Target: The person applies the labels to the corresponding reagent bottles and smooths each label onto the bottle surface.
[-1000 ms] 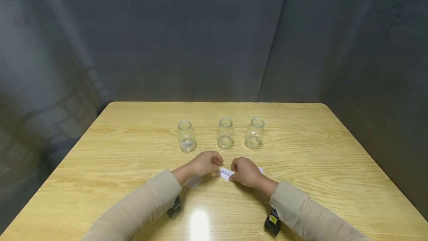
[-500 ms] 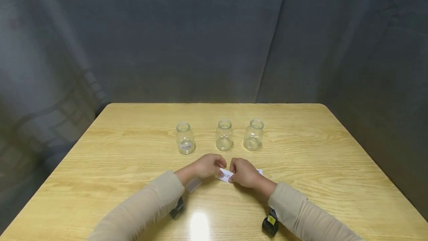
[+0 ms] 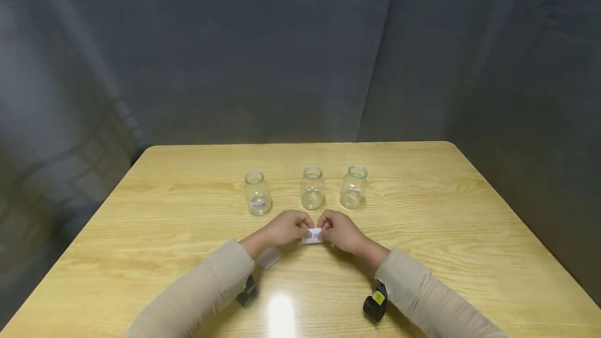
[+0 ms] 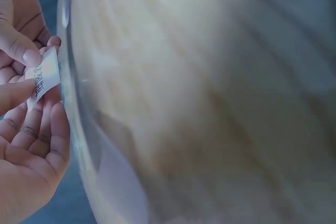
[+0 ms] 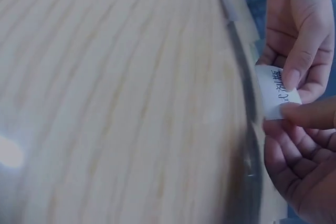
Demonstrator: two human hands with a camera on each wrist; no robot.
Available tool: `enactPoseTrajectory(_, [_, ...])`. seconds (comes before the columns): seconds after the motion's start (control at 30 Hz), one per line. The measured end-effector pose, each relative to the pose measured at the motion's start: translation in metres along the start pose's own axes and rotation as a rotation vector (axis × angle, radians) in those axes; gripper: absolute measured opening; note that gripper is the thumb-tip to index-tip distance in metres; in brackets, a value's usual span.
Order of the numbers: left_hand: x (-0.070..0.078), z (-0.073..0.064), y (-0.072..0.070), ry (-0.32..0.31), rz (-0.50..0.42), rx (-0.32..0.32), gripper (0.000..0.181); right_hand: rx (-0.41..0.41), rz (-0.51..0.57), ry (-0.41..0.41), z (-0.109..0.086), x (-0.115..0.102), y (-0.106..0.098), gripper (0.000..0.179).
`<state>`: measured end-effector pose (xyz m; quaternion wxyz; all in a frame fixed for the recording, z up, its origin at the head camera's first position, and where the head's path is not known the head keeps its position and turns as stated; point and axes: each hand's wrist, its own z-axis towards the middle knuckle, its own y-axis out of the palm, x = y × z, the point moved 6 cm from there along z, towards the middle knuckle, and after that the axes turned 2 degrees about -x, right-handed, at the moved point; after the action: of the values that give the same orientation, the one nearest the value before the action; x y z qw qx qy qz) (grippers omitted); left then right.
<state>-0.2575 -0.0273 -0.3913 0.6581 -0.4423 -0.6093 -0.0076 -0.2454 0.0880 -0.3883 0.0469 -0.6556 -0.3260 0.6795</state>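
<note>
Between my two hands, in front of the jars, is a small white label [image 3: 311,240] with dark printed characters. My left hand [image 3: 286,228] pinches one end of it between thumb and fingers. The other end is pinched by my right hand [image 3: 346,233]. Both wrist views show the label [image 5: 271,100] slightly bent, a thumb lying over its printed face from each side. Behind the hands stand three clear glass jars: a left jar [image 3: 256,186] bearing a similar label low on its front, a middle jar [image 3: 312,189] and a right jar [image 3: 353,189], both without a visible label.
A pale slip [image 3: 269,258] lies on the wooden table [image 3: 188,207] beside my left wrist. Black wrist cameras hang under both sleeves, the right camera [image 3: 375,304] carrying a yellow sticker. Dark grey curtains [image 3: 281,56] stand behind and beside the table.
My hands have come closer together around the label and moved slightly forward. My left fingers now cover more of it. A white piece beside my right wrist is now out of sight.
</note>
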Motion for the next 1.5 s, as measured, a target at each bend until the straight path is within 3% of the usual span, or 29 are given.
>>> enactPoseTrajectory(0.23, [0.012, -0.005, -0.015, 0.056, -0.13, 0.079, 0.005, 0.047, 0.163, -0.028, 0.002, -0.005, -0.008, 0.011])
enactPoseTrajectory(0.4, [0.01, -0.004, -0.018, -0.005, -0.243, 0.125, 0.009, 0.029, 0.247, -0.015, 0.001, -0.007, -0.008, 0.013])
enactPoseTrajectory(0.57, [0.009, -0.005, -0.02, -0.025, -0.286, 0.157, 0.011, 0.038, 0.277, -0.017, 0.002, -0.007, -0.007, 0.014])
enactPoseTrajectory(0.8, [0.008, -0.007, -0.019, -0.015, -0.337, 0.137, 0.01, 0.045, 0.34, -0.029, 0.002, -0.01, -0.005, 0.012])
enactPoseTrajectory(1.03, [0.006, -0.01, -0.016, -0.023, -0.36, 0.087, 0.011, 0.13, 0.359, -0.025, 0.0, -0.016, -0.012, 0.011])
enactPoseTrajectory(1.23, [0.01, -0.01, -0.016, -0.024, -0.42, 0.062, 0.016, 0.08, 0.34, -0.026, -0.001, -0.017, -0.011, 0.016])
enactPoseTrajectory(1.37, [0.013, -0.009, -0.02, -0.023, -0.462, 0.098, 0.015, 0.062, 0.326, -0.04, -0.002, -0.019, -0.011, 0.018])
enactPoseTrajectory(1.5, [0.024, -0.014, -0.024, -0.003, -0.532, 0.138, 0.014, 0.1, 0.315, -0.036, -0.002, -0.022, -0.014, 0.015])
